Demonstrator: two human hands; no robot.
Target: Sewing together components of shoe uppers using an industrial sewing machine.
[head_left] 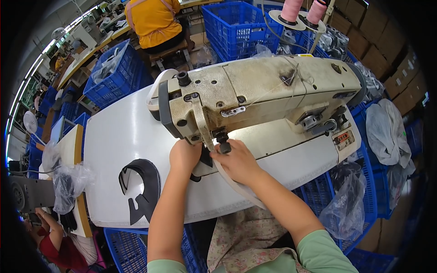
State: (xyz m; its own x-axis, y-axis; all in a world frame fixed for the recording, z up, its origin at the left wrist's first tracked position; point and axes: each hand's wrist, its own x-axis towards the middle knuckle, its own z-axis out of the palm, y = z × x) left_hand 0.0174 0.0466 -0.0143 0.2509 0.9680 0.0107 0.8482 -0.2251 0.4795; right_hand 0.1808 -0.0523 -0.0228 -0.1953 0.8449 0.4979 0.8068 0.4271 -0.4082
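Observation:
At the needle end of a worn beige sewing machine, both my hands work close together. My left hand is curled at the left of a small dark piece, its fingertips partly hidden under the machine head. Across from it, my right hand is closed, thumb and fingers pinched beside the presser area. A white strip runs from under that hand toward my lap. Several curved black cut pieces lie on the white table, left of my left forearm.
Blue crates stand below the table, one at the right, another at the lower left. Pink thread cones rise behind the machine. A person in yellow sits ahead; a person in red is at the lower left.

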